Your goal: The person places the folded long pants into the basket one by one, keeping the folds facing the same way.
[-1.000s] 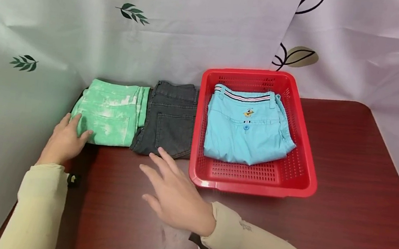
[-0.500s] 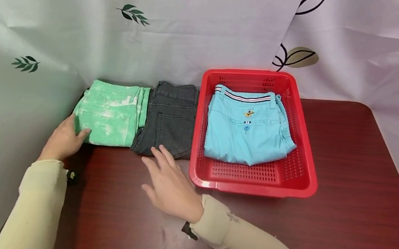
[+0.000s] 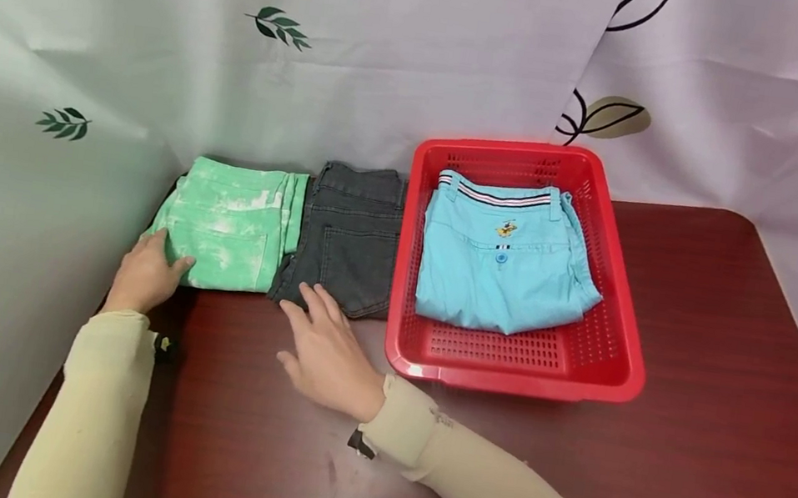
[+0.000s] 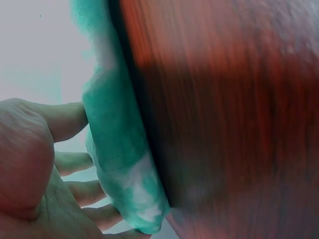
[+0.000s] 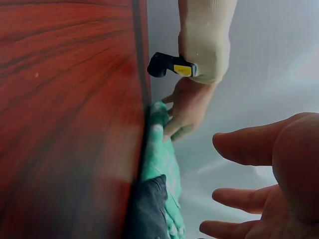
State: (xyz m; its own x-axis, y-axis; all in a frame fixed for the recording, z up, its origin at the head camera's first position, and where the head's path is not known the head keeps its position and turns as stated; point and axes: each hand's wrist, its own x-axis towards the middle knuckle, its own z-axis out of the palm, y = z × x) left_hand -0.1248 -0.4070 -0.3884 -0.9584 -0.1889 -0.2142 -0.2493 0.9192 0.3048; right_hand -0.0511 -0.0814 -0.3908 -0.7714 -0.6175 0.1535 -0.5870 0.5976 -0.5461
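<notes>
Folded green jeans (image 3: 226,239) with white blotches lie at the back left of the table. My left hand (image 3: 147,275) rests at their front left corner, its thumb and spread fingertips touching the cloth, as the left wrist view (image 4: 55,164) shows up close. Folded dark grey jeans (image 3: 360,256) lie directly to the right, their edge against the green pair. Just in front of them hovers my right hand (image 3: 335,358), fingers spread and holding nothing; its fingertips overlap the lower edge of the dark jeans in the head view.
A red plastic basket (image 3: 517,384) stands to the right of the dark jeans, with folded light blue trousers (image 3: 500,287) inside. Behind and to the left hang pale curtains (image 3: 394,55) with leaf prints. The table (image 3: 716,367) is reddish-brown wood.
My right hand has moved a little left and forward, towards the dark jeans. The left hand stays at the corner of the green jeans. The head view has shifted slightly left.
</notes>
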